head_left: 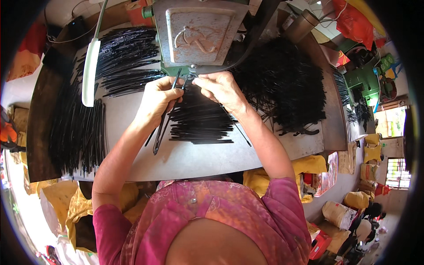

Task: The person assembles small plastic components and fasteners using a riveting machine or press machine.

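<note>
My left hand (163,93) is closed around a few black umbrella ribs (161,132), whose lower ends hang toward the table's front edge. Opposite it, my right hand (219,90) pinches the end of a thin dark rib (240,129) that slants down past the wrist. Both sets of fingertips meet just below the head of a green press-like machine (200,35) with an umbrella emblem. What exactly lies between the fingertips is too small to make out. Beneath my hands, a stack of black ribs (201,126) lies crosswise on the metal tabletop (194,161).
A large heap of black ribs (287,84) covers the right side. More bundles lie at back left (126,53) and at left (79,137). A white lamp (91,73) hangs over the left side. The table has a raised brown rim (37,123). Yellow sacks (256,179) sit below the front edge.
</note>
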A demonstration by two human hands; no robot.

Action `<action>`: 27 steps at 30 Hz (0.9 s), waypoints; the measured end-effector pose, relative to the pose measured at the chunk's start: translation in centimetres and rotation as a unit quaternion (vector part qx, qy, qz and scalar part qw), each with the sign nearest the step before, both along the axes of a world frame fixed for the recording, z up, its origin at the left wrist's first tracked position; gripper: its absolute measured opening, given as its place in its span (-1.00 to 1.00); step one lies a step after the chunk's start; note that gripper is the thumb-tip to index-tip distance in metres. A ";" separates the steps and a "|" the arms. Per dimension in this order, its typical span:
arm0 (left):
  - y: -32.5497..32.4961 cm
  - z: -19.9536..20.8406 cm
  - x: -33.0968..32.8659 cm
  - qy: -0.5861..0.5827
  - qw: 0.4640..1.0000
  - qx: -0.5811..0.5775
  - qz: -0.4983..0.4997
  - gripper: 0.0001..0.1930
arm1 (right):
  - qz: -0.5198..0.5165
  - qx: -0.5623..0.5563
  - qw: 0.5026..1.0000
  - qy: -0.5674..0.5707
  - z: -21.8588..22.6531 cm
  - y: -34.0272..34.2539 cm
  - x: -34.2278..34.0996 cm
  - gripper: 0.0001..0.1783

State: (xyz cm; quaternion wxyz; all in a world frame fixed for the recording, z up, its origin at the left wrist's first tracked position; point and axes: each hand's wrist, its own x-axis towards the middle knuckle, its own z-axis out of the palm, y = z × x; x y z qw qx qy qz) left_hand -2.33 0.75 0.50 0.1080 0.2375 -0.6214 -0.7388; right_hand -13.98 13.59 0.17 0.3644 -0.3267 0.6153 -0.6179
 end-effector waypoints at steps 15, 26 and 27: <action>-0.9 -0.8 -0.1 -0.003 1.000 -0.028 -0.013 -0.85 | -0.005 0.034 0.997 -0.070 -0.3 -0.9 0.1 -0.80; -1.2 0.4 0.7 -0.004 0.995 -0.093 -0.028 -0.87 | -0.027 0.019 0.985 -0.168 -1.3 -1.2 0.4 -0.87; -1.6 0.4 1.3 -0.003 0.995 -0.088 -0.043 -0.88 | -0.002 -0.004 0.985 -0.174 -1.8 -1.5 0.6 -0.86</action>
